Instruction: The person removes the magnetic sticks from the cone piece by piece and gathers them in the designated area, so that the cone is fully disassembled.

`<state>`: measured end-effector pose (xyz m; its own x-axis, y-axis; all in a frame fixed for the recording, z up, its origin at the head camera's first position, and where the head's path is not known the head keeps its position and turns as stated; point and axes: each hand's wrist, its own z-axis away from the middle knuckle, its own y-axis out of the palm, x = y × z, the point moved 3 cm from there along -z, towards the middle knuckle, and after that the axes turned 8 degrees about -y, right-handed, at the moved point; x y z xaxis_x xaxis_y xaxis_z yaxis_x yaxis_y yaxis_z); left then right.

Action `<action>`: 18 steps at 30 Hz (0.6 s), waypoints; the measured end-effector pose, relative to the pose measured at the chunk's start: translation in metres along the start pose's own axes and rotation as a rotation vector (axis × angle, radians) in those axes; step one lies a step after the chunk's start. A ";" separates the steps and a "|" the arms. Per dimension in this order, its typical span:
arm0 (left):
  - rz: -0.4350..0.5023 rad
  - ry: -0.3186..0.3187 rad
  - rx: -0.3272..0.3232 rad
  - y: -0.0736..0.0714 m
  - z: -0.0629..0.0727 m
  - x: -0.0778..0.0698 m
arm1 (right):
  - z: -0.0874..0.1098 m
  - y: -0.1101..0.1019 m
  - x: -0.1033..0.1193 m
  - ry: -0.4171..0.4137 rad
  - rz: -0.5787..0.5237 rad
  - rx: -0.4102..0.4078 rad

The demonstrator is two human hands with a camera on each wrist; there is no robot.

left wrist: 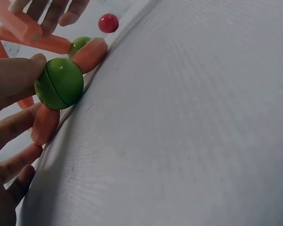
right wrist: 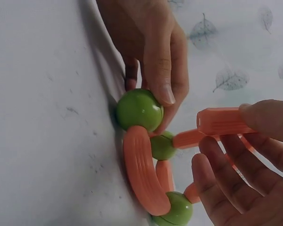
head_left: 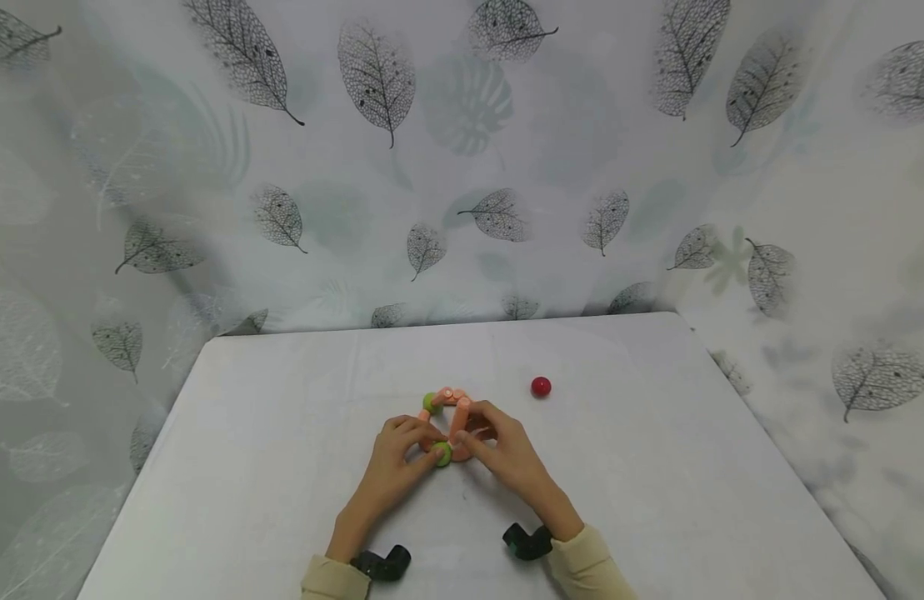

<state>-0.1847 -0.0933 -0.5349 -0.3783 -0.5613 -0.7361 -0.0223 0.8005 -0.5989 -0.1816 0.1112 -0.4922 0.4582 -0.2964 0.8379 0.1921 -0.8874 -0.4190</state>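
Note:
On the white table stands a toy frame of orange rods and green balls. My left hand (head_left: pixel 398 458) grips its near green ball (right wrist: pixel 139 111) between thumb and fingers. A curved orange rod (right wrist: pixel 144 170) runs from that ball to another green ball (right wrist: pixel 175 210). Between thumb and fingers my right hand (head_left: pixel 509 448) pinches a straight orange rod (right wrist: pixel 224 121), tilted up over the frame. The free end of this rod points toward the left hand's ball, apart from it in the right wrist view. A further green ball (head_left: pixel 430 402) sits at the frame's far left.
A red ball (head_left: pixel 541 386) lies alone on the white table (head_left: pixel 656 467), beyond the right hand. Dark wrist straps (head_left: pixel 382 564) sit at both cuffs. Leaf-patterned cloth (head_left: pixel 462 167) hangs behind the table's back edge and along its sides.

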 end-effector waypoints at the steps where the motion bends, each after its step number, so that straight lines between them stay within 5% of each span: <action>1: 0.004 -0.001 0.002 0.000 0.000 0.000 | 0.000 -0.002 0.000 -0.001 0.001 -0.007; 7: 0.004 0.017 -0.013 0.000 -0.001 0.000 | -0.001 -0.013 -0.001 -0.049 -0.024 -0.082; 18: 0.014 0.026 -0.030 0.001 0.000 0.002 | 0.002 -0.038 -0.022 0.102 0.033 -0.257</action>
<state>-0.1850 -0.0934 -0.5370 -0.4025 -0.5449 -0.7355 -0.0445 0.8142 -0.5789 -0.1969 0.1522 -0.4953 0.3683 -0.3488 0.8618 -0.0542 -0.9334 -0.3546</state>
